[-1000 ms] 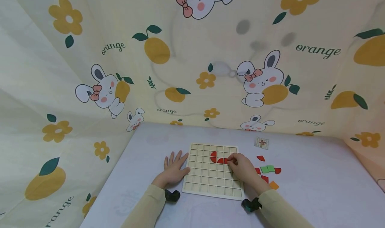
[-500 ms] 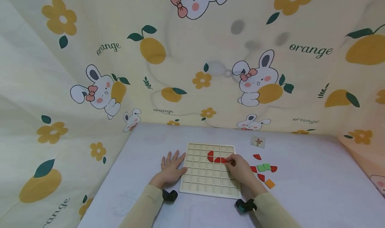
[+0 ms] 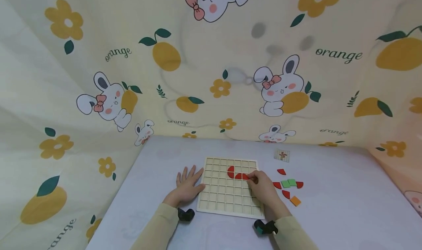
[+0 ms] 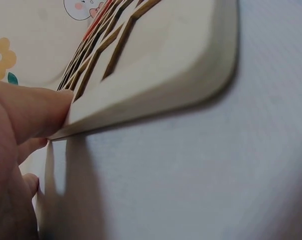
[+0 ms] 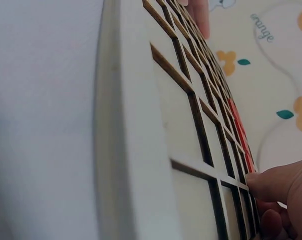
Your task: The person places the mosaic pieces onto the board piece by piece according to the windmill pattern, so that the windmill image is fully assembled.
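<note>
A pale wooden grid board (image 3: 224, 202) lies on the table, with several red quarter-circle pieces (image 3: 230, 172) set in its upper cells. My left hand (image 3: 187, 187) rests at the board's left edge with fingers spread. In the left wrist view, the left thumb (image 4: 45, 107) touches the rim. My right hand (image 3: 262, 187) reaches over the board's right side, its thumb and bent fingers pinching the rightmost red quarter-circle piece (image 3: 244, 176), partly hidden by the fingertips. Up close in the right wrist view, the right thumb (image 5: 271, 185) is at the grid beside the red strip.
Right of the board lie loose red quarter-circle pieces (image 3: 286, 194), two green squares (image 3: 285, 184) and an orange square (image 3: 295, 201). Farther back is a small pattern card (image 3: 282, 155). A printed curtain (image 3: 197, 78) hangs behind the table.
The head view has shifted, so the scene sits slightly farther left. Relative to the board, both hands stay nearly in place; the right fingers remain at the same red piece.
</note>
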Tool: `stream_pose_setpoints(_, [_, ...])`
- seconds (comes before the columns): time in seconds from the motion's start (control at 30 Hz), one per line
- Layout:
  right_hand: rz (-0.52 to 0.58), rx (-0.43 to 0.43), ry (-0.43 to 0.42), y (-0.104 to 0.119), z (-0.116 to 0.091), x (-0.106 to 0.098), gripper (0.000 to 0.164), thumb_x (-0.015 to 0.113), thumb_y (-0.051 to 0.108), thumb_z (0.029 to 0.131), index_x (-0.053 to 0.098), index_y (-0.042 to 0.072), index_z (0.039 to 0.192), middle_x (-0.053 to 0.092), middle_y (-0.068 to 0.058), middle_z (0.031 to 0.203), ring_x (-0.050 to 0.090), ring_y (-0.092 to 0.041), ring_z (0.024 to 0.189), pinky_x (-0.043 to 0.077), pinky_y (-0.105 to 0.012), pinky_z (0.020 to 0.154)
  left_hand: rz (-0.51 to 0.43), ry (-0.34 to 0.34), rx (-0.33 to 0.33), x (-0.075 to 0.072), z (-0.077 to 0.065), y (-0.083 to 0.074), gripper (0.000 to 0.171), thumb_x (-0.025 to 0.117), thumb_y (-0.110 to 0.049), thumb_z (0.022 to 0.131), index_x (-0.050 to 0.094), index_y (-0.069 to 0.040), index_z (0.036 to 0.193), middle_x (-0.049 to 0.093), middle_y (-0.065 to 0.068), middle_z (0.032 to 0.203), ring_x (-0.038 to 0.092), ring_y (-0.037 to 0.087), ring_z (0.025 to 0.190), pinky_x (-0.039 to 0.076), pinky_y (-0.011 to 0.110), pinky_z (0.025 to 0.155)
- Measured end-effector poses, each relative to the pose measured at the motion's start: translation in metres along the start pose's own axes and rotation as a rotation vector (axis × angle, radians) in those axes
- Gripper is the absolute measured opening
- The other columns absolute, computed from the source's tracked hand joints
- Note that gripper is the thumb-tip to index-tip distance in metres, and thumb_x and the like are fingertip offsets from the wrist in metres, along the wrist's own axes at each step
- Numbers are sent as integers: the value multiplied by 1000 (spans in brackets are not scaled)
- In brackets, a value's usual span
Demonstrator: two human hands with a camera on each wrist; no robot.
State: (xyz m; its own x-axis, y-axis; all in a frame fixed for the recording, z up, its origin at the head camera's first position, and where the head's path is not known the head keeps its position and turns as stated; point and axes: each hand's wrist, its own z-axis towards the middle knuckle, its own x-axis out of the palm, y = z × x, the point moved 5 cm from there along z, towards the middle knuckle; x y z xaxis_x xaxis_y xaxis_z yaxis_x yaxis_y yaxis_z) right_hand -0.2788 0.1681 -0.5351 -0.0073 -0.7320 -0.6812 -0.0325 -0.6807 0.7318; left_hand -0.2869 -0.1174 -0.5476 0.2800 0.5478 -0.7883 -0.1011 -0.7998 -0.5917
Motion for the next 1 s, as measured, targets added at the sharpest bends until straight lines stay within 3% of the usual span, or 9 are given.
stream_pose_setpoints(1.0, [76,21,23,-4,-2,1,18,65,12,92,62,6,109,54,-6,96,48,-21,86,43,-32,70,28,11,-17,0,3,2,63,52,-41,97,30,-23,153,6,10,162,-14,36,145,-17,56,109])
